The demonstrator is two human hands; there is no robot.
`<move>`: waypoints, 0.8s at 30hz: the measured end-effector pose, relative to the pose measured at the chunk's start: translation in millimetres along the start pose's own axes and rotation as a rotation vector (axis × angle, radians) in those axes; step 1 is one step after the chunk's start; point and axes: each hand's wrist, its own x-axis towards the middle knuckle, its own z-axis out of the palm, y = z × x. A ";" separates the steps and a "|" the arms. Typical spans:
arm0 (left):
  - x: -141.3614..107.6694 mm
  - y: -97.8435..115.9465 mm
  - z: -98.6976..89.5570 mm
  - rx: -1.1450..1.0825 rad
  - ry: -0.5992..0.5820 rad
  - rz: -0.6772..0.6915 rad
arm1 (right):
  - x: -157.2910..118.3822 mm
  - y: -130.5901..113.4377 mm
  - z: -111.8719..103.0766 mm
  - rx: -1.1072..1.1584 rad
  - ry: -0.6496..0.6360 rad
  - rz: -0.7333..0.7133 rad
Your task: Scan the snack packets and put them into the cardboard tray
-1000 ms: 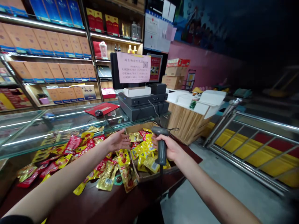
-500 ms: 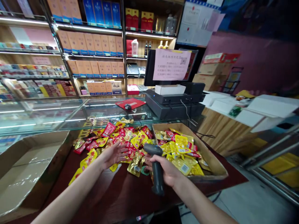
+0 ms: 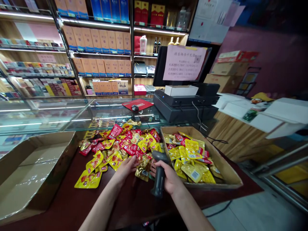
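My right hand (image 3: 170,177) holds a dark grey barcode scanner (image 3: 158,179) by its handle, with the thumb across the neck and the fingertips showing on its left side. To the left, my left hand (image 3: 125,169) is open, its fingers stretched toward a gold snack packet (image 3: 143,170); whether they touch it I cannot tell. Behind both hands lies a loose pile of red, yellow and gold snack packets (image 3: 128,144). A few yellow packets (image 3: 88,179) lie apart at the pile's left. Close to the scanner's right, a cardboard tray (image 3: 226,175) holds more packets (image 3: 192,149).
Another shallow cardboard tray (image 3: 51,170) sits at the left of the dark red table (image 3: 101,210). Beyond are a glass counter (image 3: 81,115), a red mat (image 3: 141,105) with a mouse (image 3: 135,108), and a monitor (image 3: 157,69). A cable (image 3: 216,140) trails behind the right tray.
My left hand has moved right, nearer the gold packet and the scanner. The scanner has tilted slightly in my right hand. The view has shifted a little, showing the yellow packets at left fully.
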 end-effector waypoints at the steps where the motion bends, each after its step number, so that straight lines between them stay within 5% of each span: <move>1: 1.6 -3.6 0.1 0.019 0.012 0.012 | 0.3 1.4 0.2 0.016 0.000 -0.002; 9: 8.3 -21.1 -8.3 0.397 0.031 0.255 | 3.4 15.3 7.3 0.097 0.036 -0.051; 18: 10.5 -28.1 -24.2 0.313 0.143 0.241 | 6.2 22.7 18.0 -0.064 -0.077 -0.098; 24: 8.0 16.0 -36.6 0.296 0.015 0.121 | 7.4 16.0 35.9 -0.186 -0.157 -0.205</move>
